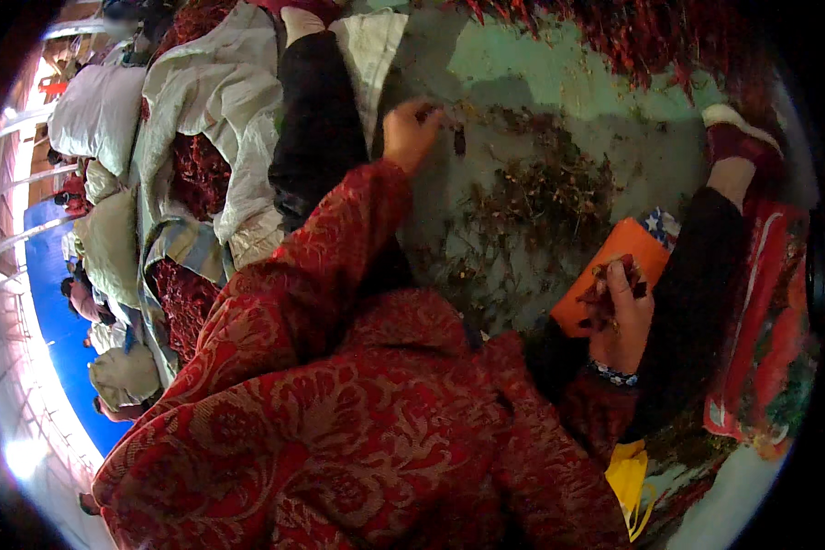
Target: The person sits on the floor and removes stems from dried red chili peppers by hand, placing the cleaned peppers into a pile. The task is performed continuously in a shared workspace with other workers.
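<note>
My left hand (410,134) is raised above the floor near my left leg, its fingers curled. A dark dried chili pepper (460,139) shows just beyond its fingertips; blur hides whether they hold it. My right hand (622,320), with a beaded bracelet at the wrist, grips several dried red chili peppers (597,302) under the thumb. Behind that hand, an orange sheet-like item (595,265) lies against my right leg, beside a star-patterned cloth (660,225). Stems and dried plant bits (550,192) are scattered on the floor between my legs.
Red chilies (632,34) lie heaped at the top. Along the left are a white woven sack (213,75), an open sack of chilies (182,302) and stuffed sacks (100,117). Several people are farther off left. A red patterned bag (749,330) and yellow item (627,474) are at right.
</note>
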Tool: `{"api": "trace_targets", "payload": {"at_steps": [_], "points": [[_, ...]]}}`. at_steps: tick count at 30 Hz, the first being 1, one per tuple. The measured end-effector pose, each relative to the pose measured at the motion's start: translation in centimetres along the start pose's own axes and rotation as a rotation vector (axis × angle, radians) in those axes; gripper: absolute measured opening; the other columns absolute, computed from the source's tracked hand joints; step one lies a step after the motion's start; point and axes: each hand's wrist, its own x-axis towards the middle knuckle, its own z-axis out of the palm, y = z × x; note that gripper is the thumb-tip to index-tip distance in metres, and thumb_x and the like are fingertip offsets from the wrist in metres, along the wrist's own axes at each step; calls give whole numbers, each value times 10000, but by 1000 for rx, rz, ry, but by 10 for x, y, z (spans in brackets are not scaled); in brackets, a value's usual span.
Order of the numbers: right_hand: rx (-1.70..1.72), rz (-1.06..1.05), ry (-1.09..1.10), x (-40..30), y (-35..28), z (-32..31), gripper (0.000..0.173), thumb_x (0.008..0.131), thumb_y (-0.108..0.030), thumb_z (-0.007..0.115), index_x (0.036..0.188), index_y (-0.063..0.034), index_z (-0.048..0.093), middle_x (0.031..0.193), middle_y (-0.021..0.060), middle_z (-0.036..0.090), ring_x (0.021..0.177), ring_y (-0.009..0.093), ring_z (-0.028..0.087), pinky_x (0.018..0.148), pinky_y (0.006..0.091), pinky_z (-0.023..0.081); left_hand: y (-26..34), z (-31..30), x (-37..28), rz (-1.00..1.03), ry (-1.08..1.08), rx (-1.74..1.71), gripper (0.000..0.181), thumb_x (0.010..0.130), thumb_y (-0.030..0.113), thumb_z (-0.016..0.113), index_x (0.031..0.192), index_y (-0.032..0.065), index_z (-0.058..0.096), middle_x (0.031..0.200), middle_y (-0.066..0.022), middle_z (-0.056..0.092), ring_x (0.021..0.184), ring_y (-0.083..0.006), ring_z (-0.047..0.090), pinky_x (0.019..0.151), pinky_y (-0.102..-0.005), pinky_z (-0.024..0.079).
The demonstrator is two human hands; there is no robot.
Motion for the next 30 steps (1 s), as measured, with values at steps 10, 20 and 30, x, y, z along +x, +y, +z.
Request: {"api": "trace_targets", "payload": {"at_steps": [10, 20, 30], "points": [[39, 39, -49, -2, -9, -4, 103, 811, -131, 570, 852, -45, 529, 660, -8, 491, 580, 65, 467, 522, 216, 407, -35, 25, 61, 289, 269, 459, 500, 816, 292, 514, 1231, 35, 410, 1275, -271, 331, 1166, -395, 334, 950, -434, 305], [-12, 7, -69, -4, -17, 1, 111, 832, -122, 532, 892, -30, 519, 666, -7, 479, 598, 58, 457, 528, 197, 401, 52, 47, -57, 881, -377, 391, 424, 799, 139, 512, 1211, 69, 439, 1258, -166, 407, 1196, -335, 339, 990, -369, 277], [-20, 7, -67, 0, -14, -8, 86, 804, -72, 516, 878, -29, 509, 717, 6, 489, 607, 67, 459, 542, 195, 381, 2, 19, 112, 289, 161, 398, 556, 818, 260, 498, 1249, -48, 327, 1172, -301, 419, 1063, -424, 427, 872, -425, 373]]}}
